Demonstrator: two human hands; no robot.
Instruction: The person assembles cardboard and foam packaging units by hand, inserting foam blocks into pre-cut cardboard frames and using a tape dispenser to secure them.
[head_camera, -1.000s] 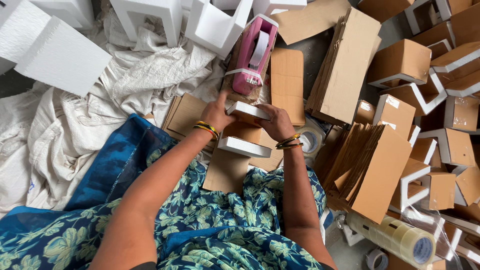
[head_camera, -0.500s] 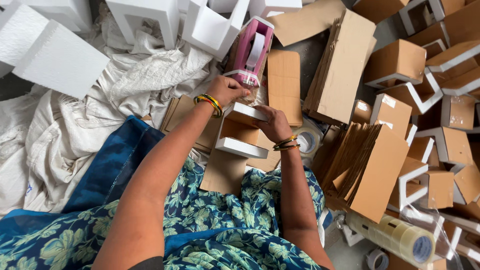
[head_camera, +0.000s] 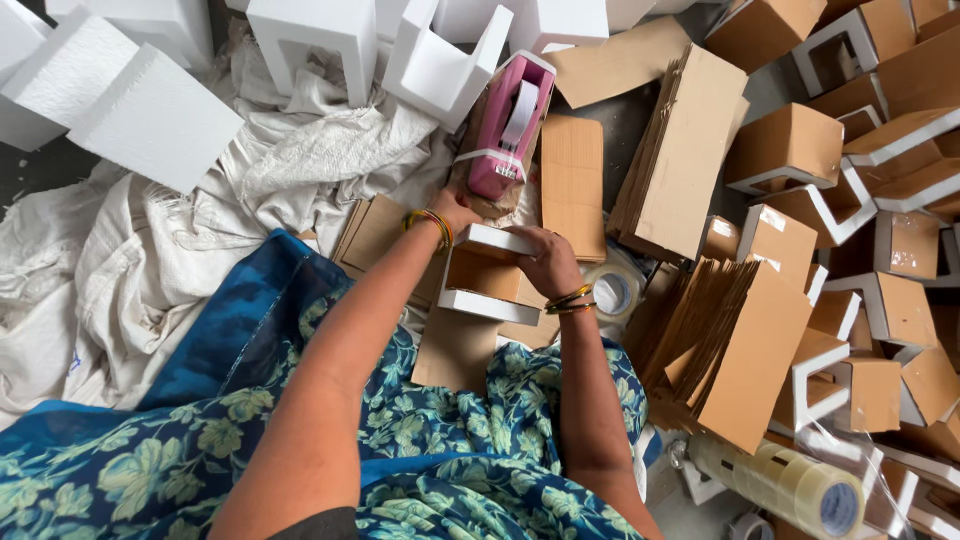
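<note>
My right hand (head_camera: 549, 262) grips the far right side of a small brown cardboard box (head_camera: 478, 275) with white foam pieces along its top and bottom edges, held over my lap. My left hand (head_camera: 456, 209) is at the box's far left corner, just below the near end of a pink tape dispenser (head_camera: 506, 128). Its fingers are curled and partly hidden, so I cannot tell whether they hold anything. Both wrists wear bangles.
Stacks of flat cardboard (head_camera: 683, 150) and finished foam-capped boxes (head_camera: 785, 150) fill the right side. White foam blocks (head_camera: 150, 110) and crumpled white sacking (head_camera: 300, 160) lie at the left. Tape rolls sit by my right wrist (head_camera: 612, 293) and at the lower right (head_camera: 790, 482).
My left hand went up from the box to the dispenser's near end, then came back down a little. My right hand stayed on the box.
</note>
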